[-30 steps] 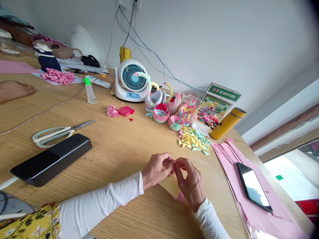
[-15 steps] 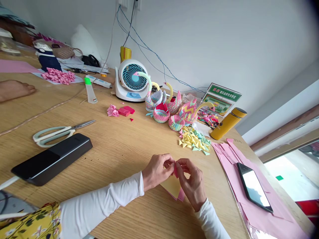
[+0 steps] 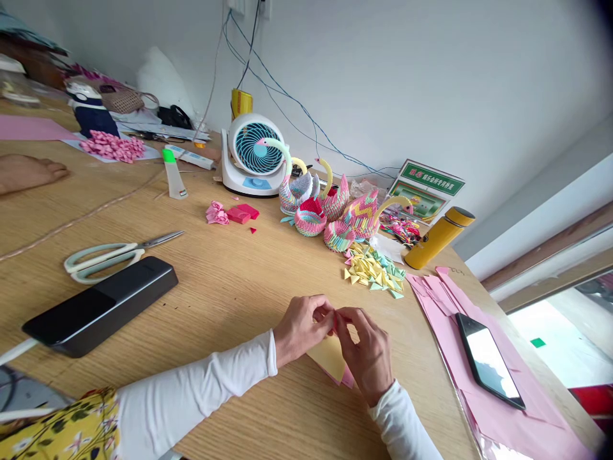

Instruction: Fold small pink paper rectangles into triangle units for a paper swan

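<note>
My left hand and my right hand meet over the front of the table, fingertips pinched together. Between them is a small piece of pink paper, mostly covered by the fingers. Under my hands lie yellow paper sheets with pink paper showing at their edge. Beyond my right hand is a heap of small folded paper triangles, yellow and green. Several folded-paper swans and bowls stand behind the heap.
Scissors and a black oblong device lie at left. A fan, a glue bottle and a yellow flask stand farther back. At right a phone rests on pink sheets. Another person's hand is at far left.
My right hand has turned slightly and shifted a little left, its fingers closer against my left fingertips. Less of the pink paper piece shows now. The other things stay in place.
</note>
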The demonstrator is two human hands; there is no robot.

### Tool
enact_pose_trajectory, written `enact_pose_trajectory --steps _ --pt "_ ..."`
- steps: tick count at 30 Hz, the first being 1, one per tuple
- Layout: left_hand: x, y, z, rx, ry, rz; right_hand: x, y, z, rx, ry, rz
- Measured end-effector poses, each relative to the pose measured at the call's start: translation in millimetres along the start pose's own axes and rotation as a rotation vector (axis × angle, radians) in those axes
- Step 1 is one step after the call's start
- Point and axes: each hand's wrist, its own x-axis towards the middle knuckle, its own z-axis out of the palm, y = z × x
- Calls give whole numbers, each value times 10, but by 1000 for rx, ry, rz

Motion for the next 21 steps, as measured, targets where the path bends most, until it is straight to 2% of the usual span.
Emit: enact_pose_trajectory --steps 4,10,16,21 --pt "0 13 -4 -36 15 -23 18 -30 -25 89 0 -24" --pt "-3 26 -22 51 13 11 53 -78 -63 287 -18 144" --pt "4 12 -20 84 -3 42 58 6 -20 466 -46 288" --pt "-7 26 -11 91 -19 33 45 31 13 455 -33 320"
